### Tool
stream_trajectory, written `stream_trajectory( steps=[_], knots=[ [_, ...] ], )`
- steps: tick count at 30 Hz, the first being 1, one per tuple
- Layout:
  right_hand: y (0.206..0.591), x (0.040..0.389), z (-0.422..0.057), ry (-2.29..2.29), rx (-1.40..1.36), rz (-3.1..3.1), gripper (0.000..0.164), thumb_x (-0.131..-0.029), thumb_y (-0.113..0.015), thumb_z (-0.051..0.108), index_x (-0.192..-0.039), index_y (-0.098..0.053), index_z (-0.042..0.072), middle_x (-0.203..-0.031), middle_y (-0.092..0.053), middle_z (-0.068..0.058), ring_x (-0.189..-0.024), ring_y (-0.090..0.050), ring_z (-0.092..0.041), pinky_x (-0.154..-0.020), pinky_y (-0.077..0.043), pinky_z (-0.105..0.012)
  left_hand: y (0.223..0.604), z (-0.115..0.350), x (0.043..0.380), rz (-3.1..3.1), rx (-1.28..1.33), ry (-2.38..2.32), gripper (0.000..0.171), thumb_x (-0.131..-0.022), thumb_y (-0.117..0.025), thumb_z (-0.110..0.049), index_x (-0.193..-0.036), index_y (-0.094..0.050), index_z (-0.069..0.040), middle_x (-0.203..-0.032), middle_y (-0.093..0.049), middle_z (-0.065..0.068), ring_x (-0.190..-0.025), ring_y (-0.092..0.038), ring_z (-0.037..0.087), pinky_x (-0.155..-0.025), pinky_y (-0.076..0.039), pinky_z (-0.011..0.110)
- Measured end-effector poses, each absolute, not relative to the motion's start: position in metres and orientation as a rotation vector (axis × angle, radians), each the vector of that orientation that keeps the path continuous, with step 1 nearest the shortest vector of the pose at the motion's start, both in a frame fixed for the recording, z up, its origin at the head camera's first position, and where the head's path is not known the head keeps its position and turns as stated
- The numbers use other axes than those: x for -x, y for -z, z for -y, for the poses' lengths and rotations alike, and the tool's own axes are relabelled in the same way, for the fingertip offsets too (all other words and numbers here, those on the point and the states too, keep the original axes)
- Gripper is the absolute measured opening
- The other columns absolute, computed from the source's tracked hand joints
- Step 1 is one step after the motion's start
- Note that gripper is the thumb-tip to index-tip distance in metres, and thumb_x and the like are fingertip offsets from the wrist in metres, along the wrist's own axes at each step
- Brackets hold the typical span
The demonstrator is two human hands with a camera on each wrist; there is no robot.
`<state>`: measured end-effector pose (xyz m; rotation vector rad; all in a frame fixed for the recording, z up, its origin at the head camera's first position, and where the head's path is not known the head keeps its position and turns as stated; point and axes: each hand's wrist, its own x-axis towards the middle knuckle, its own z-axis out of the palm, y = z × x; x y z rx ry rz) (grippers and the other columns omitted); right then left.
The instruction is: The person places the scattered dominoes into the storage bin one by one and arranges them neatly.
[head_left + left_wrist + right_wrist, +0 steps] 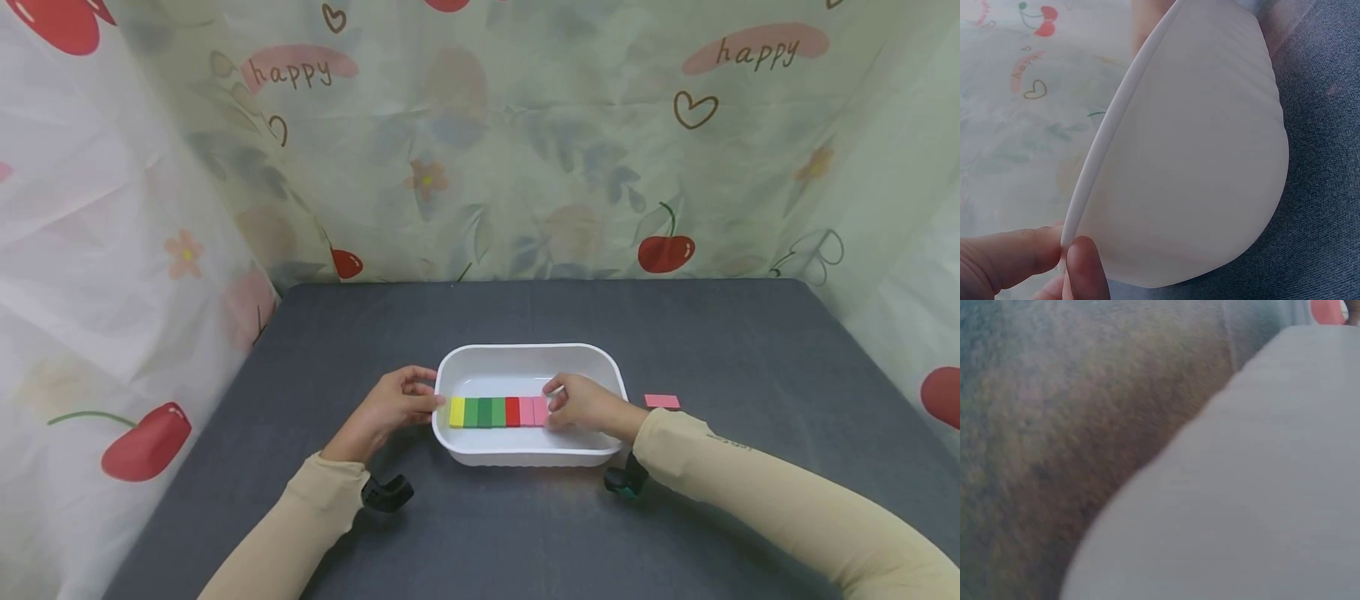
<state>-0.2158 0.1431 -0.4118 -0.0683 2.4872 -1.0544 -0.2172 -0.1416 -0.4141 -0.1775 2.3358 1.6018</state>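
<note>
A white plastic tub [525,457] stands on the dark table. My left hand [388,408] pinches its left rim; in the left wrist view the thumb and fingers [1088,269] grip the rim from both sides. Inside lies a row of flat coloured tiles set edge to edge: a yellow tile [457,412], several green tiles [484,412], a red tile [512,412], then pink tiles [527,411]. At the row's right end, my right hand [588,404] holds the last pink tile [541,411] between thumb and fingers, partly covering it. The right wrist view mostly shows the tub's outer wall [1241,487].
One more pink tile [662,402] lies on the table just right of the tub, beside the right forearm. The dark cloth-covered table [525,533] extends around the tub. A printed curtain [487,150] hangs behind and at both sides.
</note>
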Motion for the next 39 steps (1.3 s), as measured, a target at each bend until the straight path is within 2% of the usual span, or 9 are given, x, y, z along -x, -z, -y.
stream_trajectory(
  steps=[6, 12, 14, 17, 23, 27, 31, 34, 39],
  knots=[
    [0.39, 0.219, -0.155, 1.152, 0.099, -2.422, 0.053, -0.084, -0.073, 0.013, -0.13, -0.05, 0.003, -0.108, -0.06, -0.011, -0.09, -0.063, -0.018, -0.085, -0.056, -0.033, 0.414, 0.142, 0.217, -2.333, 0.183, -1.607, 0.047, -0.083, -0.075, -0.008, -0.125, -0.056, -0.006, -0.098, -0.066, 0.012, -0.078, -0.062, 0.019, -0.074, -0.057, 0.03],
    [0.355, 0.217, -0.186, 1.429, 0.281, -2.291, 0.058, -0.089, -0.069, 0.012, -0.138, -0.043, -0.002, -0.12, -0.053, -0.022, -0.103, -0.066, -0.03, -0.092, -0.052, -0.046, 0.414, 0.141, 0.217, -2.309, 0.186, -1.635, 0.046, -0.082, -0.075, -0.005, -0.125, -0.056, -0.005, -0.096, -0.066, 0.012, -0.075, -0.063, 0.017, -0.071, -0.057, 0.029],
    [0.347, 0.216, -0.201, 1.505, 0.338, -2.269, 0.058, -0.09, -0.068, 0.013, -0.139, -0.041, -0.001, -0.122, -0.051, -0.024, -0.106, -0.064, -0.029, -0.092, -0.051, -0.047, 0.413, 0.14, 0.217, -2.311, 0.183, -1.633, 0.046, -0.083, -0.075, -0.005, -0.125, -0.056, -0.004, -0.096, -0.066, 0.012, -0.075, -0.063, 0.016, -0.07, -0.057, 0.029],
    [0.341, 0.215, -0.225, 1.591, 0.394, -2.299, 0.055, -0.092, -0.066, 0.017, -0.138, -0.042, 0.001, -0.12, -0.053, -0.018, -0.106, -0.063, -0.022, -0.091, -0.053, -0.043, 0.413, 0.14, 0.217, -2.314, 0.19, -1.632, 0.047, -0.082, -0.075, -0.005, -0.125, -0.056, -0.004, -0.095, -0.067, 0.012, -0.075, -0.063, 0.016, -0.071, -0.057, 0.029],
    [0.348, 0.212, -0.267, 1.648, 0.413, -2.45, 0.047, -0.097, -0.06, 0.021, -0.137, -0.043, 0.004, -0.114, -0.057, -0.001, -0.1, -0.065, -0.006, -0.086, -0.055, -0.027, 0.411, 0.141, 0.217, -2.31, 0.195, -1.633, 0.046, -0.082, -0.075, -0.006, -0.124, -0.056, -0.005, -0.095, -0.067, 0.012, -0.076, -0.062, 0.017, -0.07, -0.057, 0.028],
    [0.366, 0.213, -0.285, 1.503, 0.357, -2.585, 0.05, -0.096, -0.062, 0.025, -0.138, -0.044, 0.004, -0.119, -0.057, -0.008, -0.097, -0.063, 0.0, -0.083, -0.054, -0.023, 0.412, 0.141, 0.217, -2.307, 0.195, -1.636, 0.046, -0.082, -0.075, -0.006, -0.124, -0.057, -0.005, -0.094, -0.067, 0.012, -0.076, -0.063, 0.017, -0.07, -0.057, 0.028],
    [0.389, 0.215, -0.297, 1.283, 0.371, -2.673, 0.054, -0.092, -0.066, 0.025, -0.136, -0.047, 0.001, -0.127, -0.056, -0.022, -0.104, -0.062, -0.015, -0.084, -0.055, -0.032, 0.413, 0.14, 0.217, -2.31, 0.183, -1.635, 0.046, -0.083, -0.075, -0.005, -0.125, -0.056, -0.005, -0.095, -0.066, 0.012, -0.075, -0.062, 0.017, -0.07, -0.057, 0.029],
    [0.403, 0.216, -0.307, 1.148, 0.41, -2.684, 0.055, -0.09, -0.07, 0.026, -0.134, -0.05, -0.001, -0.129, -0.056, -0.024, -0.11, -0.06, -0.032, -0.084, -0.055, -0.04, 0.413, 0.14, 0.217, -2.317, 0.18, -1.629, 0.045, -0.083, -0.075, -0.005, -0.124, -0.056, -0.005, -0.095, -0.066, 0.012, -0.075, -0.062, 0.017, -0.07, -0.057, 0.029],
    [0.416, 0.218, -0.317, 1.037, 0.408, -2.627, 0.054, -0.087, -0.072, 0.025, -0.13, -0.054, -0.003, -0.128, -0.058, -0.024, -0.112, -0.06, -0.037, -0.087, -0.054, -0.041, 0.413, 0.14, 0.217, -2.328, 0.185, -1.626, 0.045, -0.083, -0.074, -0.005, -0.124, -0.056, -0.005, -0.096, -0.066, 0.013, -0.075, -0.062, 0.016, -0.07, -0.057, 0.029]
  ],
)
